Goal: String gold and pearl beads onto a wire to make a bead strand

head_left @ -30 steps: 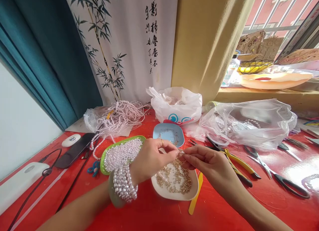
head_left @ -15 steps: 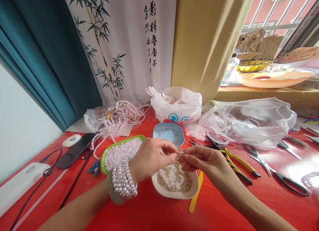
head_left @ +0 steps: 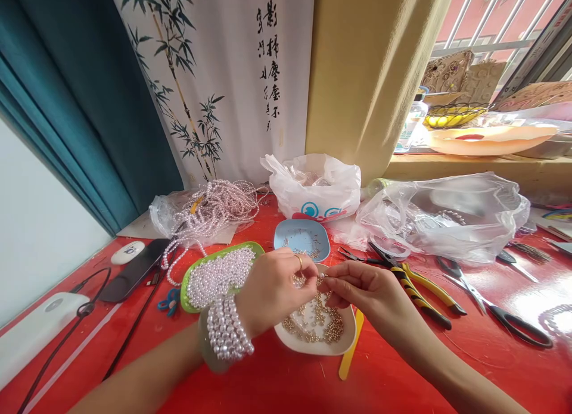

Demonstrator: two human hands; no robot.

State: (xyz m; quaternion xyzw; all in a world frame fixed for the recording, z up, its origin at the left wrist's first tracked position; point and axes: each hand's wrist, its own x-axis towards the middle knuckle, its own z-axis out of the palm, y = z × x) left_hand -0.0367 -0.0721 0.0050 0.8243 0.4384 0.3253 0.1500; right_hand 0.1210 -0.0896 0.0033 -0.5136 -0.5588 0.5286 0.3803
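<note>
Over the white bowl (head_left: pixel 295 345) of small gold beads (head_left: pixel 333 330), my two hands meet fingertip to fingertip. A pearl bead (head_left: pixel 321 276) shows between them. My right hand (head_left: pixel 364 286) pinches at the bead's right side, fingers pressed together. At its left side, my left hand (head_left: pixel 277 292) is closed in a pinch, its fingertips partly hidden by the hand itself. Any thread or wire at the bead is too fine to make out. Several strands of pearls (head_left: pixel 227 330) wrap my left wrist beside a pale bangle. Left of that hand lies a green tray (head_left: pixel 191 308) full of loose pearls (head_left: pixel 218 277).
A blue dish (head_left: pixel 279 235) with thin metal bits stands behind the bowl. Yellow-black pliers (head_left: pixel 420 295) and scissors (head_left: pixel 504 318) lie right. Pearl strands (head_left: pixel 218 208) and plastic bags (head_left: pixel 313 190) line the back. A yellow stick (head_left: pixel 351 351) touches the bowl's side. A phone (head_left: pixel 134 277) and cables lie left.
My left hand has turned a little and its wrist has shifted slightly right. My right hand has barely moved, and the pearl bead stays between the fingertips.
</note>
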